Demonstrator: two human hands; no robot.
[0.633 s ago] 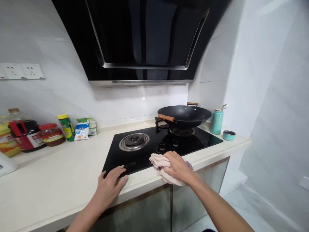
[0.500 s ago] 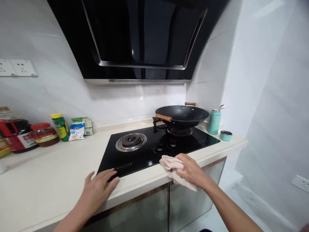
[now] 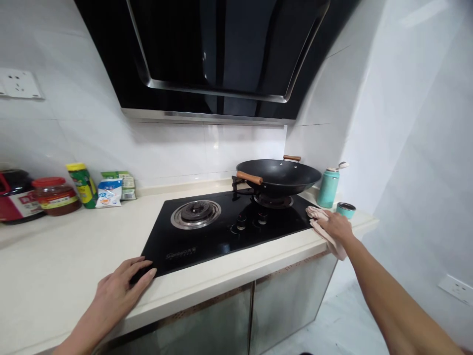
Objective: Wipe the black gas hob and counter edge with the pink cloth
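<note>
My right hand presses a pale pink cloth onto the front right corner of the black gas stove; part of the cloth hangs over the counter's front edge. At the stove's front left corner, my left hand rests with fingers stretched out, holding nothing. A black wok with wooden handles stands on the right burner. The left burner is bare, and two knobs sit between the burners.
Right of the wok are a teal bottle with its lid up and a small teal cup. At the left stand a red-lidded jar, a green-yellow shaker and seasoning packets. A range hood hangs above.
My right hand has slid the cloth rightward along the stove's front edge to its right corner. My left hand has shifted left and slightly down in view, still flat.
</note>
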